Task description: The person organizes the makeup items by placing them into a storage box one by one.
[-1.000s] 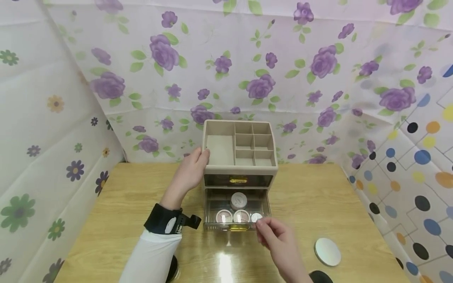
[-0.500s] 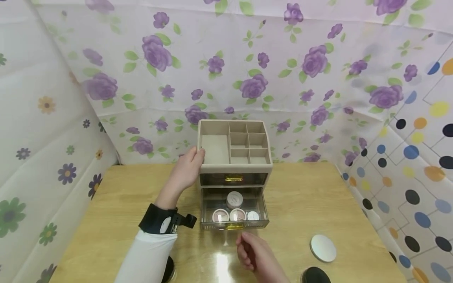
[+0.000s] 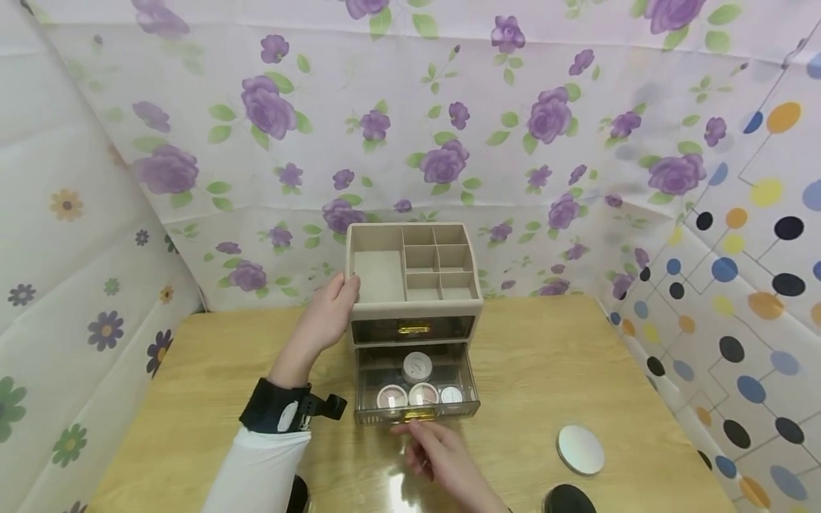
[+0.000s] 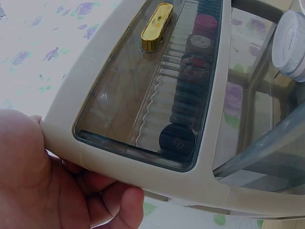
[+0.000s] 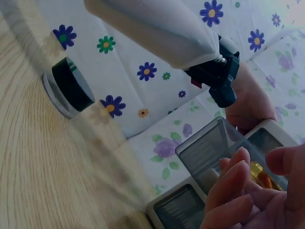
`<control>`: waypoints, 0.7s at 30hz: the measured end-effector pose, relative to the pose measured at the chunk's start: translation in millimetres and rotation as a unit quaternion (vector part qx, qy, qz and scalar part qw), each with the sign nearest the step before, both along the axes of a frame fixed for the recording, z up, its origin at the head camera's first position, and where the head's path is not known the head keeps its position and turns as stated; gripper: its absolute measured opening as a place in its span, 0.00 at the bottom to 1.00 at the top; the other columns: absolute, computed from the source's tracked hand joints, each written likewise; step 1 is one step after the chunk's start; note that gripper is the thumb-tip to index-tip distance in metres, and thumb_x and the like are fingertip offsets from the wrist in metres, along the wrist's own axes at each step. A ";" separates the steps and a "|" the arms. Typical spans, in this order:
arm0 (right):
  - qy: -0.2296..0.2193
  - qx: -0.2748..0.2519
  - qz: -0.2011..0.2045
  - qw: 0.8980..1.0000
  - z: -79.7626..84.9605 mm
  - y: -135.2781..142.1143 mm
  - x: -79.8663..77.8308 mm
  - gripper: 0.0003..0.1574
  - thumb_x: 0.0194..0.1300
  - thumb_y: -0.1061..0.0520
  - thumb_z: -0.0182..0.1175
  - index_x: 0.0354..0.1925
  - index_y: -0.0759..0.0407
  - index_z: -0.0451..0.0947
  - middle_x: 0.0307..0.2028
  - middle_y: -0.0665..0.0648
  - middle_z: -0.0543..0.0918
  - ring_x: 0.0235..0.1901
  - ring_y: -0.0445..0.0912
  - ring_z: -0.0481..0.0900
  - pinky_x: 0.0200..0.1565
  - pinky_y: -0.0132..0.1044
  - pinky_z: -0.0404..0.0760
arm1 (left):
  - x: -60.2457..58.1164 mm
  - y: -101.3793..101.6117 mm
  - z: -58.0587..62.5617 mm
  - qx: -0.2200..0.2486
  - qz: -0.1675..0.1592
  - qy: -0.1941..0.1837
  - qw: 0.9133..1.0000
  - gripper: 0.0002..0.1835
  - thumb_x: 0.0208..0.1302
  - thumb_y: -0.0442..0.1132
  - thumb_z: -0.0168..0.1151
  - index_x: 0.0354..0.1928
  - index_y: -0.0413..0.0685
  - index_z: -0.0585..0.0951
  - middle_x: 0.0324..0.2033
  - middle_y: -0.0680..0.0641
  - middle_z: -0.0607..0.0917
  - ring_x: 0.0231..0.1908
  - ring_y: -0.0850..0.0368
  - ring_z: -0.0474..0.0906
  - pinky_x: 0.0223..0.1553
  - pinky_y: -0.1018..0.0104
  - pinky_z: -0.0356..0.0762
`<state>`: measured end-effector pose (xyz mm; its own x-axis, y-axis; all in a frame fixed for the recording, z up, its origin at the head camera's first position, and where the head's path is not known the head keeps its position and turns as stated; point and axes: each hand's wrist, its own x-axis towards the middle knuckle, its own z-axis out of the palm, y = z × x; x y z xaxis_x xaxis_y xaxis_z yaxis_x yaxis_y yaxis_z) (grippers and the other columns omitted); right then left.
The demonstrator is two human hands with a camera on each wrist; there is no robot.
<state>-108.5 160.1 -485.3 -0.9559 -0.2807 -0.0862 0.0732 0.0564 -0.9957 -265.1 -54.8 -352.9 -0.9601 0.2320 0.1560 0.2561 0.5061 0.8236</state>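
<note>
A beige desktop makeup organizer (image 3: 417, 306) stands on the table with its lower clear drawer (image 3: 471, 392) pulled out. Several round cosmetic containers (image 3: 417, 367) lie in that drawer. At the organizer's left upper rim, my left hand (image 3: 323, 313) grips the side, thumb over the edge. The left wrist view shows its fingers bent along the side wall, beside the closed upper drawer (image 4: 119, 105). My right hand (image 3: 442, 456) is at the lower drawer's gold handle (image 3: 420, 414), fingers loosely bent and index finger extended; whether it touches the handle is unclear.
A silver round lid or mirror (image 3: 580, 449) lies on the table (image 3: 532, 370) at right, with a black-topped round container (image 3: 569, 499) in front of it. Another black-lidded jar (image 5: 72, 86) stands near the left forearm. Floral cloth (image 3: 385, 107) hangs behind.
My right hand has moved left from the drawer's right front corner to the gold handle, its index finger now extended. My left hand keeps its grip on the organizer.
</note>
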 end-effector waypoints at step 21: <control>0.047 -0.039 -0.027 0.998 -17.2 0.9 -7.8 0.30 0.83 0.50 0.36 0.45 0.69 0.79 0.23 0.49 0.76 0.21 0.36 0.70 0.22 0.24 0.68 | -0.3 0.4 -1.5 0.005 0.002 -0.004 1.000 0.23 0.81 0.54 0.31 0.41 0.43 0.68 0.28 0.42 0.69 0.25 0.48 0.67 0.25 0.58 0.68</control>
<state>-116.3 161.0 -502.5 -0.9726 -0.2313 0.0250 -0.0203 -0.0227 -0.9995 -265.5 -54.4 -354.4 -0.9622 0.2268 0.1511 0.2479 0.4986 0.8306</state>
